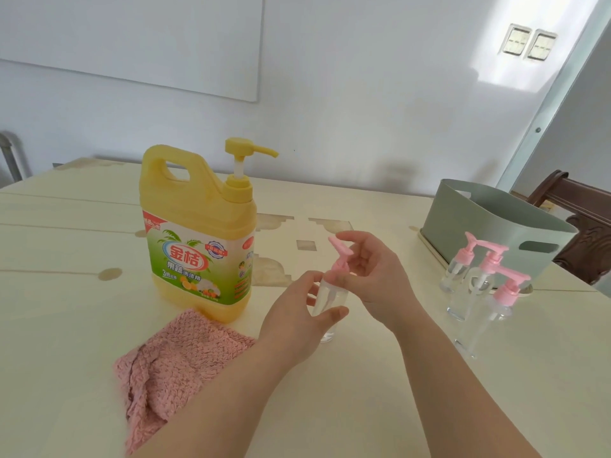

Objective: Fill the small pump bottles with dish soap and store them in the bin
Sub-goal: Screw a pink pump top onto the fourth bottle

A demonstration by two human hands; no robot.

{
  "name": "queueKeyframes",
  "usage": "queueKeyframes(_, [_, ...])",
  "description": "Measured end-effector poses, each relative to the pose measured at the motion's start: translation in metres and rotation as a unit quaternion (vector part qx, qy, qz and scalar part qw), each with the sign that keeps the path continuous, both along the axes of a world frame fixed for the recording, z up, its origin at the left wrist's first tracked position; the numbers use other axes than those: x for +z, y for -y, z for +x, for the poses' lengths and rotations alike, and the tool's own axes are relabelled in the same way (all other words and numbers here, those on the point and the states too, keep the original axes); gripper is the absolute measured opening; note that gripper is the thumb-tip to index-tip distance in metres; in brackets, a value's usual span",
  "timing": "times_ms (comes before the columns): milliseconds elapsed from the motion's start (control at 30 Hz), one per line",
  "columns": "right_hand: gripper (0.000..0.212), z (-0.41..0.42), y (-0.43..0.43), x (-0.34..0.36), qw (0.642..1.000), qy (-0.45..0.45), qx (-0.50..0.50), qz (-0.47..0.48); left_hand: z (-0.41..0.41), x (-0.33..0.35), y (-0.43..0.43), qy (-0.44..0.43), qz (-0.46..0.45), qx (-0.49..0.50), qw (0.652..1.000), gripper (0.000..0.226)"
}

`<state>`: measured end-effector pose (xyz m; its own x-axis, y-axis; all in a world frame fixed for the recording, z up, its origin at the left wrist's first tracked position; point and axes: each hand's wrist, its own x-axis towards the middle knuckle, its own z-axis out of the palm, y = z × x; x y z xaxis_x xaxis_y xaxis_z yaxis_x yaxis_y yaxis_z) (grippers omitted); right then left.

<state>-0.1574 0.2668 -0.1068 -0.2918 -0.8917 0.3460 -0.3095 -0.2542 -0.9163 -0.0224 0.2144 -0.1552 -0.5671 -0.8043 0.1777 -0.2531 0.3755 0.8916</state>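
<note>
A small clear plastic pump bottle with a pink pump head is held over the middle of the cream-coloured worktop, just right of the large yellow plastic dish soap jug. The transparent body is grasped by the left hand; its fingers and thumb are curled round the bottle from the left. The pink pump head is grasped by the right hand, whose fingers are curled round the collar and the nozzle. The pump bottle is held nearly upright, tilted slightly, with its base close to the worktop; whether the base touches the surface cannot be told.

The dish soap jug stands upright, its yellow pump nozzle directed to the right and its green and white label turned toward the camera. A pink textured cloth lies crumpled in front of the jug and is partly covered by the left forearm.

Three further clear pump bottles with pink heads stand upright in a cluster on the right, just in front of a grey-green plastic bin with cut-out handles. The inside of the bin is not visible. A dark carved wooden chair is seen behind the bin.
</note>
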Motion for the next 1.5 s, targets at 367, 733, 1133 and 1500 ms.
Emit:
queueKeyframes(367, [0.035, 0.004, -0.007, 0.004, 1.000, 0.024, 0.001, 0.017, 0.000, -0.001, 0.001, -0.001, -0.006, 0.003, 1.000, 0.043])
queueKeyframes(733, [0.031, 0.005, -0.010, 0.001, 0.997, -0.029, 0.031, 0.059, 0.003, 0.004, 0.009, -0.018, 0.059, -0.068, 0.996, 0.057])
queueKeyframes(1133, [0.023, 0.022, -0.006, -0.012, 0.995, -0.025, -0.096, 0.010, -0.008, 0.000, -0.005, -0.024, -0.034, 0.039, 0.998, 0.028])
queueKeyframes(1500, [0.015, -0.025, -0.032, 0.004, 0.977, -0.019, -0.211, -0.033, -0.067, 0.020, -0.015, -0.039, 0.016, -0.062, 0.997, 0.046])
